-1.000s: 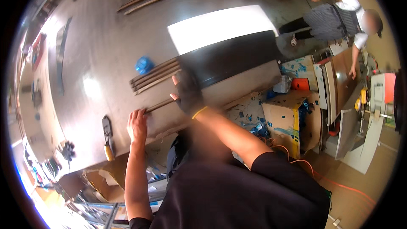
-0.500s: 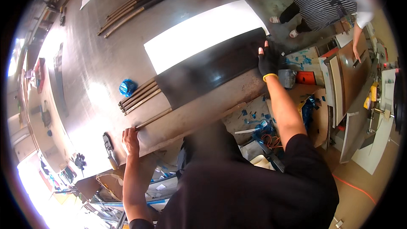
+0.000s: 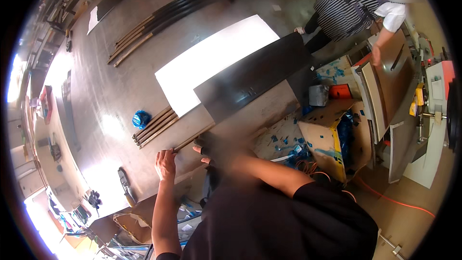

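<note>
My left hand is closed on the near left end of a thin brown strip at the table's front edge. The strip's other end runs under a dark sheet. Just right of my left hand, my right hand, in a black glove with bare fingertips, reaches beside the strip. Its visible fingers are stretched out and apart; a blur hides the rest. A white sheet lies behind the dark one and partly under it. Several brown strips lie side by side left of the sheets.
A crumpled blue ball and a dark-handled tool lie on the metal table. Longer strips lie farther back. At right stand a cardboard box and leaning panels; a person in a striped apron stands beyond.
My right hand has left the far right end of the dark sheet and come back beside my left hand. The dark sheet now lies farther right relative to the white one.
</note>
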Motion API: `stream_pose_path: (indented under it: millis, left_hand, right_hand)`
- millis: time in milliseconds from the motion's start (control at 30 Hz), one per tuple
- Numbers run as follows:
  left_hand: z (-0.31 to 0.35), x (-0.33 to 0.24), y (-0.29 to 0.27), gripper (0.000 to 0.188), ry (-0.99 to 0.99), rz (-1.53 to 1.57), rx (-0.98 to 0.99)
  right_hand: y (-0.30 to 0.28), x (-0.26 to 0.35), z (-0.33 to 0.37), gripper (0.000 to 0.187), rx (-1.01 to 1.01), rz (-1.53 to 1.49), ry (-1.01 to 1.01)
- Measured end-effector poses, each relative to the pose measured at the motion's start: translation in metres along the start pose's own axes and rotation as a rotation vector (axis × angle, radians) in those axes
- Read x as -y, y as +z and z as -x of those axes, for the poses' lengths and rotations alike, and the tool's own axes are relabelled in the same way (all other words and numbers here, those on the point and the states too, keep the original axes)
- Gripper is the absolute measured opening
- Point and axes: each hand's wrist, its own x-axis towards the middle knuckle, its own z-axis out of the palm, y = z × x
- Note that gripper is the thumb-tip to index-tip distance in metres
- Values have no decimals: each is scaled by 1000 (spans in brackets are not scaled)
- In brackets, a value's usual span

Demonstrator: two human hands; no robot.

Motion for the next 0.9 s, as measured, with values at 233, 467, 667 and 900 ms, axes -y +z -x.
stream_pose_path:
  millis: [233,467,667,900]
  left_hand:
    - [-3,-2,2,24,9,14,-4]
    - [-2,-2,6,26,-32,38,-39]
    - [-3,6,7,38,-184,138,-162]
    - [-7,106,39,64,-938,249,-532]
  right_hand:
    - [-6,-15,27,57,-43,18,146]
    - [4,-41,56,52,-97,2,142]
    - [-22,-26,43,37,-126,111,-1]
    - [-61,-59,45,15,-161,123,459]
